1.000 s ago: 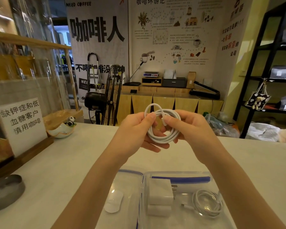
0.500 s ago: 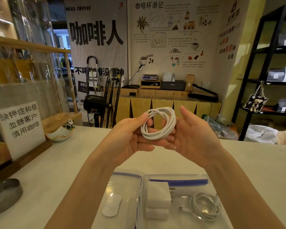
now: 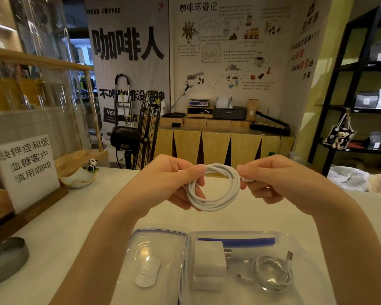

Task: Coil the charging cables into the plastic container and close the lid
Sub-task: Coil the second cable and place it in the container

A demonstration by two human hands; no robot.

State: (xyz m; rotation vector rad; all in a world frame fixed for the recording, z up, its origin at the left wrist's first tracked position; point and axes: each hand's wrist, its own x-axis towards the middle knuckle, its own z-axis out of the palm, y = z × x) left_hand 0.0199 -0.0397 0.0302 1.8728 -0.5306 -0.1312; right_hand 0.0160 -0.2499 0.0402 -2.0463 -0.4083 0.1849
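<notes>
Pale tabletop (image 3: 59, 234) carrying, at its near edge, a clear plastic container (image 3: 304, 245) with its lid (image 3: 158, 241) lying open on the left side, touching the container along the hinge line. Inside the container: two white chargers (image 3: 209, 258) at the left, and a coiled cable (image 3: 273, 271) at the right, leaving little bare floor between them. Above and beyond the container, left hand (image 3: 169, 183) and right hand (image 3: 275, 181) hold a second white cable (image 3: 216, 188), wound into a loop, in mid-air. The left fingers (image 3: 196, 172) pinch the loop's left side; the right fingers (image 3: 243, 171) are closed narrowly on the loose connector end at the loop's right. Probable risk: releasing either pinch would let the springy turns open, so the loop could overhang the container rim and block the lid. Room for lowering appears free directly below; a sign (image 3: 24, 168) and a small dish (image 3: 79, 179) stand well apart to the left.
</notes>
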